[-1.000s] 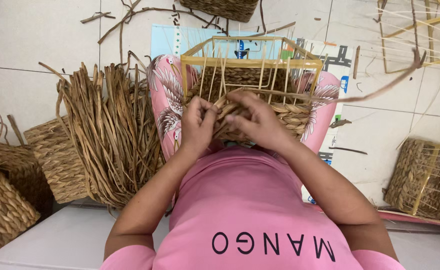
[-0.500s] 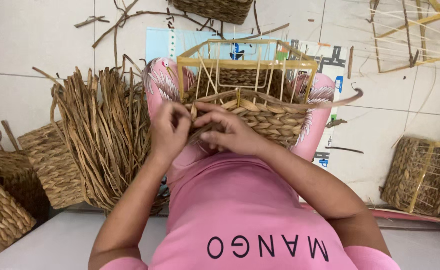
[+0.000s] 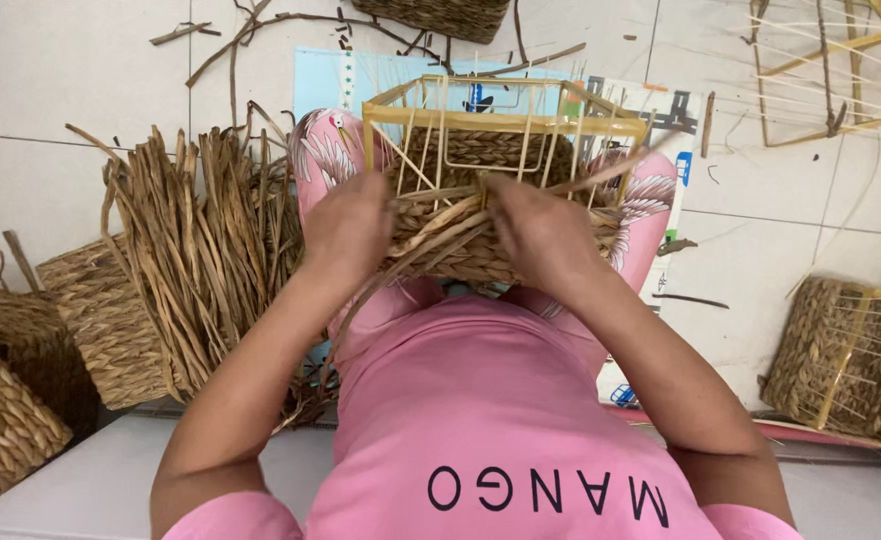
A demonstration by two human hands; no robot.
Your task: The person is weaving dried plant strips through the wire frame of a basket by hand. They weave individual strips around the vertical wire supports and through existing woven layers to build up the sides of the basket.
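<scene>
The half-woven basket [image 3: 506,190] sits on the person's lap, between the knees, so that both hands can work on its near wall without carrying its weight. The left hand [image 3: 346,228] is closed around the near left corner of the basket and pinches a few loose straw strands [image 3: 431,232] there; this grip seems to keep the frame steady. The right hand [image 3: 539,232] is also closed, with the fingers curled over the woven rows at the middle of the wall, and it grips the same strands where they run across. The upper part of the wire frame [image 3: 506,122] is bare beyond the hands, because the weaving has reached only about half of the height.

Left of the left hand stands one big bundle of dry straw [image 3: 201,250], near enough to take from. Further left I count two finished baskets [image 3: 96,310]. Right of the right hand there is one more basket [image 3: 841,355] on the floor [image 3: 781,240], and beyond the hands one more is cut by the picture edge.
</scene>
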